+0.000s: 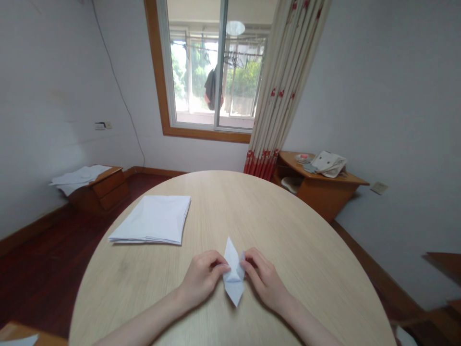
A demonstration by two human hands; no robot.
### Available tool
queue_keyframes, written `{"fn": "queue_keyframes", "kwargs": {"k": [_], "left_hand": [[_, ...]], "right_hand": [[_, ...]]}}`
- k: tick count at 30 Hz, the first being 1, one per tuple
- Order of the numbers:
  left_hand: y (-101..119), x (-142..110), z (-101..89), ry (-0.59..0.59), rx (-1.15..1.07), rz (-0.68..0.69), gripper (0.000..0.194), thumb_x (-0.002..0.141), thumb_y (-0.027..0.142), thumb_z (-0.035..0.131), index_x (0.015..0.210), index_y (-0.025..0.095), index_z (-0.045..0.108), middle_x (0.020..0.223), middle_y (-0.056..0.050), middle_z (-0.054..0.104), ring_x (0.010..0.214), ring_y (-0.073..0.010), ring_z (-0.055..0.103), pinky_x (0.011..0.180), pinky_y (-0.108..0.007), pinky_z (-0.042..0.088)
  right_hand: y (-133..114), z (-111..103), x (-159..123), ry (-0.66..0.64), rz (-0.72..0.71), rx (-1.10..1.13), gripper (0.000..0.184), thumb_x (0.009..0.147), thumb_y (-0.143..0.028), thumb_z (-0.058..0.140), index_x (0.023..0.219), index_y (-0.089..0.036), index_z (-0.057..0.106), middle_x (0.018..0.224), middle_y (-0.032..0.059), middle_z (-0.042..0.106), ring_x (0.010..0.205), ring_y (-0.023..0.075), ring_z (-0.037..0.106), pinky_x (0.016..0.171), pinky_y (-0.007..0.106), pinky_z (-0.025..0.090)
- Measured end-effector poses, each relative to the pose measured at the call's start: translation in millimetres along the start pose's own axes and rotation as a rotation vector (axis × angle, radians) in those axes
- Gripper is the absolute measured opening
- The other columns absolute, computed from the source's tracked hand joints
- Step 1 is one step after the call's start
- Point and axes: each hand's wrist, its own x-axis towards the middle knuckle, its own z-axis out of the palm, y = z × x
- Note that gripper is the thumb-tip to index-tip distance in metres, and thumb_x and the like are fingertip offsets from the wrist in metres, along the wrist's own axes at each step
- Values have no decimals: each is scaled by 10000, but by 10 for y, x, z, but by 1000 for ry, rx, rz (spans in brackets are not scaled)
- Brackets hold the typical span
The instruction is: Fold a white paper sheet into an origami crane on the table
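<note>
While it is pinched from both sides, folded paper (233, 281) is noted at bench (273, 221)

As seen by the head camera, the folded paper is held over the near part of the bench, its pointed ends directed toward and away from the person. Its left edge is pinched between thumb and fingers of the left hand (203, 276); its right flap is gripped likewise by the right hand (264, 275). Whether its near tip is rested on the bench cannot be told. Left of the folded paper and farther off, a stack of white sheets (154, 218) is laid, apart from both hands. Beyond the folded paper, a window (194, 117) is flanked by a curtain (284, 72).
</note>
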Motion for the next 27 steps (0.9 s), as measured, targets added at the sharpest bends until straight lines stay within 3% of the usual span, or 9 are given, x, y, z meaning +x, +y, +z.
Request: {"fn": "queue_keyframes", "kwargs": {"k": [9,14,18,21,24,27], "left_hand": [[-76,-32,-18,47,-29,199,161,874,282,638,813,199,762,701,-37,745,577,-152,664,582,-218,488],[-51,13,-48,-45,-48,210,235,928,243,511,996,209,733,801,-52,744,693,-162,677,662,-234,513],[12,82,-64,-104,-67,141,313,910,180,437,1105,218,679,994,-62,730,870,-181,670,795,-286,509],[95,155,-47,-74,-88,23,301,924,232,434,1149,204,632,1101,-84,687,964,-205,639,867,-338,492],[204,231,3,-18,-143,-89,310,936,322,459,1178,164,573,1116,-119,640,959,-223,617,853,-365,497],[313,297,120,-3,-212,-83,311,947,371,452,1147,171,579,1144,-118,575,956,-217,594,845,-363,493]], "right_hand": [[-20,-82,7,-30,-21,28,189,957,-262,433,781,-213,481,703,-10,539,609,119,523,568,212,426],[5,-164,31,17,-2,-11,217,955,-291,436,784,-203,538,691,4,596,590,122,553,556,212,437],[38,-243,64,66,61,-37,225,938,-327,476,789,-200,588,697,15,648,588,132,587,561,216,461],[75,-303,85,116,51,-69,253,938,-346,475,768,-200,593,684,19,661,581,138,604,565,222,470],[139,-376,99,157,24,-137,257,943,-347,463,781,-200,598,677,25,665,567,138,603,556,228,466],[252,-469,110,209,23,-231,274,951,-359,438,801,-194,599,684,38,668,555,143,597,543,238,452]]}}
